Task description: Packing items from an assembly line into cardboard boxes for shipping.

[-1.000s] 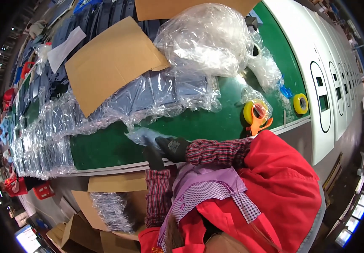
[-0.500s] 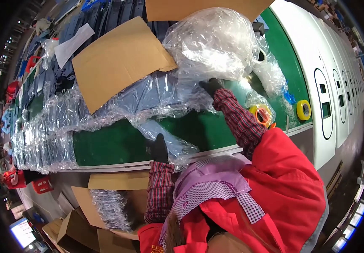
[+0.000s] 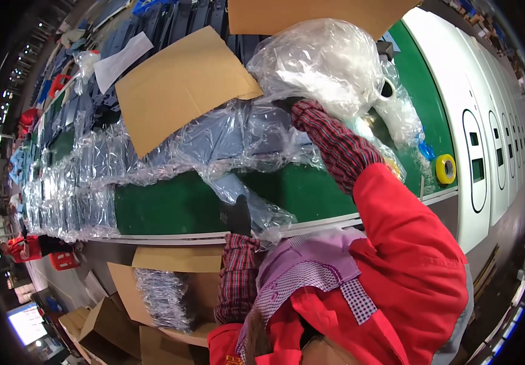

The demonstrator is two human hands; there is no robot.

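My left hand (image 3: 237,216), in a dark glove, is at the near edge of the green table. It grips the side of a flat grey part in a clear plastic bag (image 3: 256,205), which slants toward me. My right hand (image 3: 288,104), also gloved, reaches to the lower left side of a large bundle of clear plastic bags (image 3: 320,67); its fingers are mostly hidden there. Below that hand lies a row of bagged grey parts (image 3: 226,137), their loose plastic ends pointing toward me. A cardboard sheet (image 3: 183,85) rests over part of the row.
A yellow tape roll (image 3: 445,169) sits at the table's right end. Below the table edge stands an open carton (image 3: 129,298) with bagged parts (image 3: 164,298) inside. White panels (image 3: 451,91) line the right. Dark strips (image 3: 168,27) lie stacked at the far side.
My right hand has moved slightly left and farther in, against the plastic bundle, and its fingers are now more hidden. My left hand stays at the bagged part. The whole view has shifted slightly.
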